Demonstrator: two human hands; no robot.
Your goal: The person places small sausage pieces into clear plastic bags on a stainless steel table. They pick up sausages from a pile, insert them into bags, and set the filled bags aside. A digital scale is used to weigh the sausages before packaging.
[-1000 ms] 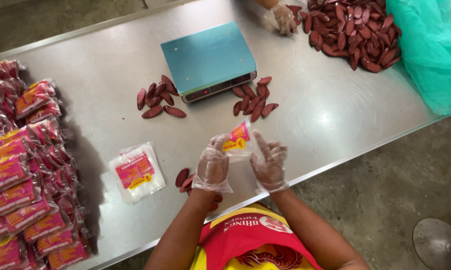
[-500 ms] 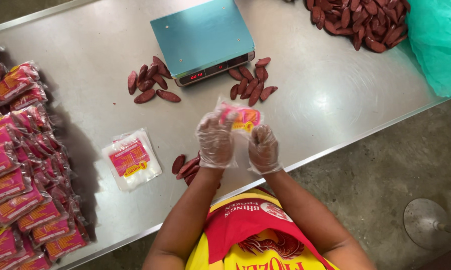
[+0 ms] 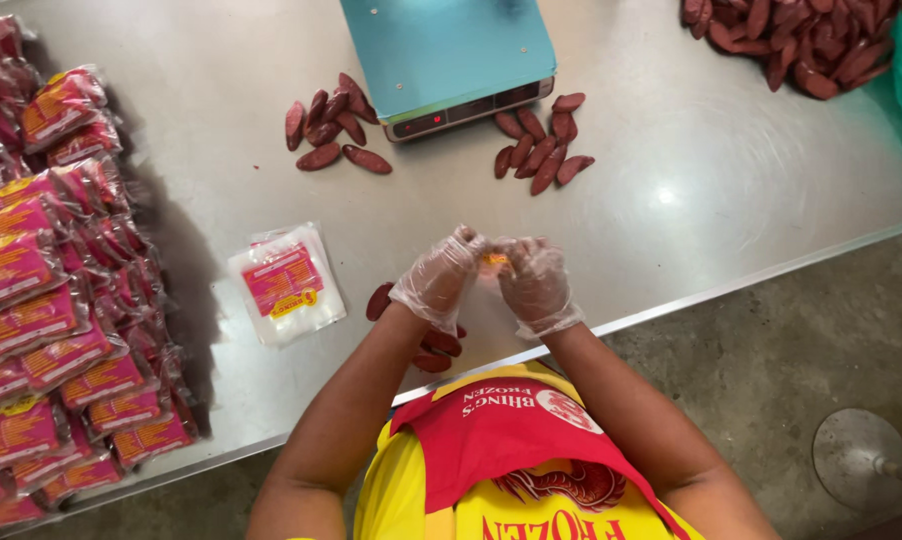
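Pouch (image 3: 495, 261), small and clear with a bit of orange print, sits pinched between both gloved hands just above the bench (image 3: 671, 200). Most of it is hidden by the fingers, so it is hard to tell if it is open or flat. The left hand (image 3: 437, 280) has its grip closed on one side of the pouch. The right hand (image 3: 536, 285) has its grip closed on the other side. Both hands wear thin see-through gloves.

It looks like the step in hand is pulling the mouth of the pouch apart so it can be filled. The next move would need one hand to keep the pouch open while the other picks up sausages.

Under the left wrist lie a few dark red sausages (image 3: 433, 345) near the bench edge. To the left is a small stack of empty pouches (image 3: 286, 283) with pink labels. Farther left is a big heap of filled packs (image 3: 41, 300).

Past the hands stands a teal weighing scale (image 3: 446, 50). One little group of sausages (image 3: 331, 128) lies just left of it, and another group (image 3: 543, 150) lies in front of it on the right. A large pile of sausages (image 3: 791, 40) is at the far right corner.
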